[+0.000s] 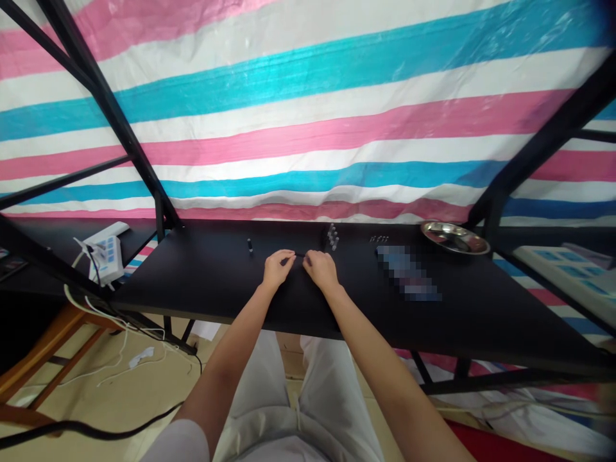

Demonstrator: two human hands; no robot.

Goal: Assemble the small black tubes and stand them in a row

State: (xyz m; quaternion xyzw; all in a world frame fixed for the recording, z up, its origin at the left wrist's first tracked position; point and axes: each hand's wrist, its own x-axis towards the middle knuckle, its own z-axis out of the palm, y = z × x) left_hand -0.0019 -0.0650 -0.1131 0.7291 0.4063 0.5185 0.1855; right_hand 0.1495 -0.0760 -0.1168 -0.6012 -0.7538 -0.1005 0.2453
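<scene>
My left hand (278, 268) is closed in a pinch over the black table (206, 282). Close beside it, my right hand (321, 268) is closed too, its fingertips pointing left. A thin dark rod (299, 255) spans the gap between the fingertips, one end in each hand; its exact kind is too small to make out. To the left on the table is a short dark cylinder (249, 245) with a pale end. Several small silvery pieces (333, 237) are grouped just beyond my right hand. Farther right lie several tiny metal bits (378, 239).
A round shiny metal dish (455, 239) sits at the table's back right. A blurred-out flat object (408, 274) lies right of my hands. Black frame posts (129, 138) flank the table before a striped sheet (308, 115). A white power strip (108, 260) is at left.
</scene>
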